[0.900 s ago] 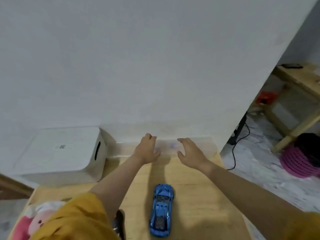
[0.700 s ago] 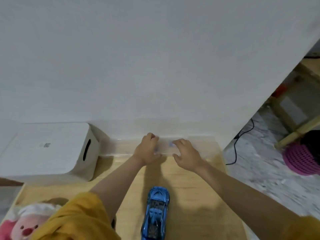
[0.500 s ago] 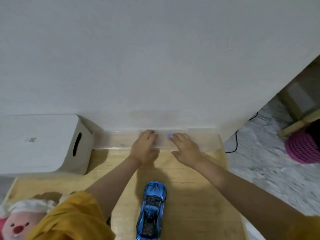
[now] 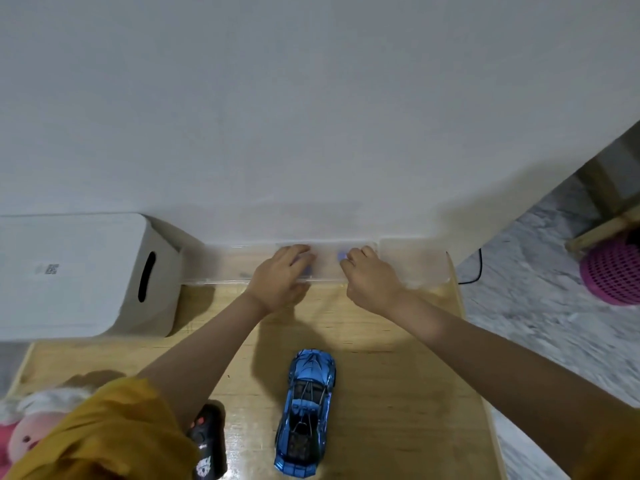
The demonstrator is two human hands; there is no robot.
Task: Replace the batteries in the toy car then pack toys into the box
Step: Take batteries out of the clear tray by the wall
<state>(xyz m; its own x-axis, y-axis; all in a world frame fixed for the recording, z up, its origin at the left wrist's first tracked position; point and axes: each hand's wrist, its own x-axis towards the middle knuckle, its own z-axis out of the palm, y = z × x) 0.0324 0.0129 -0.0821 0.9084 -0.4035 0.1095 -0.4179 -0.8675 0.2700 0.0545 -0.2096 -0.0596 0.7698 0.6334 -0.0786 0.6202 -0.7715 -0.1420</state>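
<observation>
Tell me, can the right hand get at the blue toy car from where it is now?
Probably yes. The right hand is at the clear plastic case by the wall, and only bare wooden table lies between it and the blue toy car, which sits uncovered, nearer the person.

Blue toy car (image 4: 307, 414), yellow sleeve (image 4: 104, 434), pink basket (image 4: 611, 277).

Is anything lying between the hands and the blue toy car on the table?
Nothing visible. Both the left hand and right hand are on the clear plastic box at the wall; bare wooden table separates them from the blue toy car.
</observation>
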